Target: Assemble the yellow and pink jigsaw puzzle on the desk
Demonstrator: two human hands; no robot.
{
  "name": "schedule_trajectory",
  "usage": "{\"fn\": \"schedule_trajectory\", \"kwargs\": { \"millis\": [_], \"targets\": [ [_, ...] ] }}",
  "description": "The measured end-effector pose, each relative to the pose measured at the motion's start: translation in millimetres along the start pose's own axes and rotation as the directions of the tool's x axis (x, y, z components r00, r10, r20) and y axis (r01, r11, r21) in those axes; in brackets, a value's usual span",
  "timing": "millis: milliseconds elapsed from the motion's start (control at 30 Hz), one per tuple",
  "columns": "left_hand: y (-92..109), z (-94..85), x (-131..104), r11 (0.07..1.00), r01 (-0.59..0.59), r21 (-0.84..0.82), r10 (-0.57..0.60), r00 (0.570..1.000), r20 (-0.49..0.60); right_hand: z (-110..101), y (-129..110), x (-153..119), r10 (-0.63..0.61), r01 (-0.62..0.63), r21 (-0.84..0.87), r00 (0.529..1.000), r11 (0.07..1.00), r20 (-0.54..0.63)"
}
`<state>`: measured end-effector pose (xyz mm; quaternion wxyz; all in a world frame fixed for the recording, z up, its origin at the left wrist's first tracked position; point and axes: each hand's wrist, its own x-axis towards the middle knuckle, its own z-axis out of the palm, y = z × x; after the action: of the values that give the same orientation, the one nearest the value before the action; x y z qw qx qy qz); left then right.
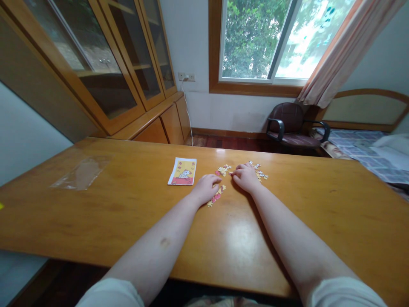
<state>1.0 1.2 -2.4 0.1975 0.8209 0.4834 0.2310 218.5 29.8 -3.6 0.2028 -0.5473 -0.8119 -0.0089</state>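
Observation:
My left hand rests on the table with its fingers curled together, and whatever they may hold is hidden. Just beside it lies a strip of yellow and pink jigsaw pieces. My right hand is bent down over the table, fingers closed at a small puzzle piece. Between and beyond the hands is a small pile of jigsaw pieces, mostly pale yellow. More loose pieces lie to the right of my right hand, partly covered by it. A picture card with a cartoon animal lies left of my hands.
A clear plastic bag lies flat on the left part of the wooden table. Beyond the table stand a glass-door cabinet, an armchair and a bed. A white cable hangs from a wall socket.

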Motion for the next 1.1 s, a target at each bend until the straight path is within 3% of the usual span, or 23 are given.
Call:
{"fn": "schedule_trajectory", "kwargs": {
  "millis": [233, 533, 600, 767, 967, 1100],
  "targets": [
    [-3, 0.5, 1, 0.997, 0.078, 0.010, -0.077, 0.996, -0.042, -1, -1, -1, -0.144, 0.136, 0.140, 0.988, 0.981, 0.049],
    [-5, 0.9, 2, 0.998, 0.049, 0.040, -0.048, 0.999, -0.023, -2, -17, -1, -0.338, 0.292, 0.299, 0.934, 0.908, 0.115],
    [-5, 0.7, 2, 0.998, 0.036, 0.045, -0.035, 0.999, -0.011, -2, -17, -1, -0.303, 0.265, 0.267, 0.947, 0.926, 0.109],
    [-3, -0.7, 2, 0.996, 0.056, 0.072, -0.057, 0.998, 0.018, 2, -13, -1, -0.075, 0.074, 0.086, 0.997, 0.993, 0.004],
    [-1, -0.1, 0, 0.996, 0.030, 0.085, -0.030, 1.000, -0.006, 4, -16, -3, -0.211, 0.190, 0.142, 0.966, 0.971, 0.148],
    [-1, -0.2, 0, 0.995, 0.038, 0.088, -0.038, 0.999, -0.009, 6, -16, -4, -0.207, 0.183, 0.149, 0.964, 0.972, 0.165]
  ]
}}
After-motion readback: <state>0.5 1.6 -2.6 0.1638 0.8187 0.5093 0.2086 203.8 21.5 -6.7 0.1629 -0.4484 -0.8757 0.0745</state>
